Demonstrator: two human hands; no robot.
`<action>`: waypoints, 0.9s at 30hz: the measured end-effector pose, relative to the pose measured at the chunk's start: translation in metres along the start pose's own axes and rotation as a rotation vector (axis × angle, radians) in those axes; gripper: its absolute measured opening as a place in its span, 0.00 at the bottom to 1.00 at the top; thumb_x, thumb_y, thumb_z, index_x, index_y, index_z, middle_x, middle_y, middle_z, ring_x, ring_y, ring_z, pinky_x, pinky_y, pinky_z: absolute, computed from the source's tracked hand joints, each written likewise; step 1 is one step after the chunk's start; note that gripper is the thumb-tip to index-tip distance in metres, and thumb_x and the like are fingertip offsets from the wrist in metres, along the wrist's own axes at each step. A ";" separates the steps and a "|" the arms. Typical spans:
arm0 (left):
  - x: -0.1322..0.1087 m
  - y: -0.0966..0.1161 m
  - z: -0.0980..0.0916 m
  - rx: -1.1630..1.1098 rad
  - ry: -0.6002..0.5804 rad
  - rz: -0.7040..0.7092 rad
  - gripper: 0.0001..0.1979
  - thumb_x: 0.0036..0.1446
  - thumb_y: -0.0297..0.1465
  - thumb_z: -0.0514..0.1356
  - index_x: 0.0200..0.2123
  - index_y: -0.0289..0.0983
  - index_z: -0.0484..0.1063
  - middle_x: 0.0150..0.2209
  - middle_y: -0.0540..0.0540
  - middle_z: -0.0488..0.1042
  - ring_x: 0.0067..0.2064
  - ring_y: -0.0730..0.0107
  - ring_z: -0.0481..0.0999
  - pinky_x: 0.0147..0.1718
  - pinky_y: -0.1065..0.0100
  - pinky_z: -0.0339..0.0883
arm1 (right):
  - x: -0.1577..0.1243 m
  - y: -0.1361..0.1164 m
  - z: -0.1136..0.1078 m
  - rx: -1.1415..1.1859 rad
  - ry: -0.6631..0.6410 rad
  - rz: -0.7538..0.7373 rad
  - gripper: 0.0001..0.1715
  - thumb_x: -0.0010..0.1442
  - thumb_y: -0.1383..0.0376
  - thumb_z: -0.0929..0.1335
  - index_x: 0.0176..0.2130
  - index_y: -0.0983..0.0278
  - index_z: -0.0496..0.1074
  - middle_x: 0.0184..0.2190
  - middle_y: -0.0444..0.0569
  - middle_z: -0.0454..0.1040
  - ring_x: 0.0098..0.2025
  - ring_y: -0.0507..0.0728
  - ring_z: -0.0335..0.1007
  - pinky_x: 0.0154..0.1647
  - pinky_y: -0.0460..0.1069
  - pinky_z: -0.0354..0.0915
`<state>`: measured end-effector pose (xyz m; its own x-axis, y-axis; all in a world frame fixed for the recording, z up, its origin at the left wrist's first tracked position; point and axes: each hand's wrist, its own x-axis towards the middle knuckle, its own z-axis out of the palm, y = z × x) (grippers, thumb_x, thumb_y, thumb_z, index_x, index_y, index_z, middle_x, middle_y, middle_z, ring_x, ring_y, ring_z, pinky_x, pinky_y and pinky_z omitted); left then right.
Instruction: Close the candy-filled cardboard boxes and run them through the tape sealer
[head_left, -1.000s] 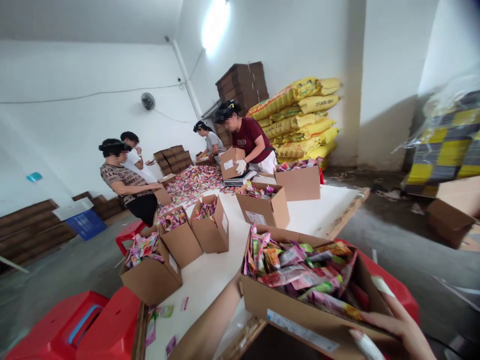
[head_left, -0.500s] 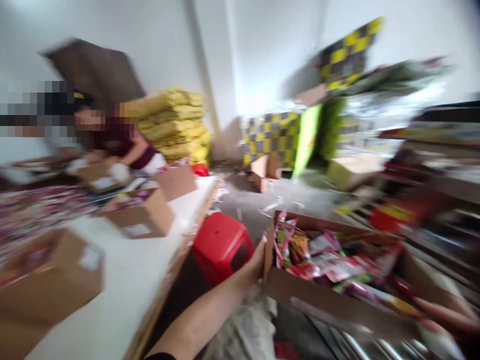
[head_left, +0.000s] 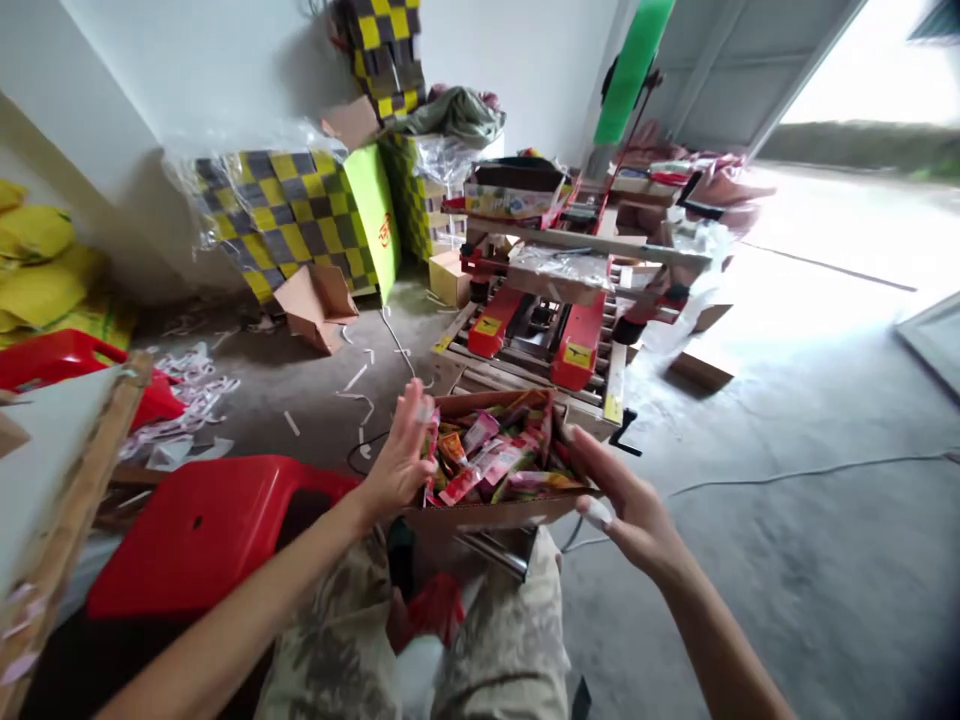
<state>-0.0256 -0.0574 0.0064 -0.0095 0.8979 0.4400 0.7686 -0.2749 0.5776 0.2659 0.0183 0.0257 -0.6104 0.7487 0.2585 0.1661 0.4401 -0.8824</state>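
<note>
An open cardboard box [head_left: 480, 515] full of small colourful packets [head_left: 491, 455] is in front of me, at the near end of a roller conveyor [head_left: 499, 555]. My left hand [head_left: 405, 450] is at the box's left side, fingers stretched upward. On the other side, my right hand [head_left: 626, 500] has its fingers straight along the right flap and its thumb apart. Neither hand is wrapped round the cardboard; light contact cannot be ruled out. Something white covers a fingertip on each hand.
A red and metal machine [head_left: 540, 320] stands on the conveyor beyond the box. To the left are a red stool [head_left: 195, 530] and a table edge [head_left: 82, 510]. Checkered stacks [head_left: 292, 215] and an empty carton [head_left: 319, 305] stand behind. A cable [head_left: 795, 475] crosses the floor.
My view has swung right, from the table and co-worker to the machine. The packet-filled box, earlier carried between my hands, is now at the conveyor end, and my fingers have straightened.
</note>
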 end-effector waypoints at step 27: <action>0.003 0.089 0.071 -0.333 0.076 -0.384 0.27 0.61 0.28 0.47 0.64 0.33 0.51 0.63 0.37 0.56 0.64 0.61 0.55 0.62 0.57 0.50 | 0.028 0.006 0.107 -0.967 0.168 0.284 0.27 0.67 0.61 0.54 0.63 0.66 0.55 0.65 0.57 0.47 0.66 0.62 0.38 0.63 0.63 0.40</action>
<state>0.0889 -0.0551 0.0101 -0.3068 0.9316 0.1950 0.4557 -0.0361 0.8894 0.1671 -0.0116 -0.0142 -0.3467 0.9149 0.2070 0.8875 0.3914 -0.2434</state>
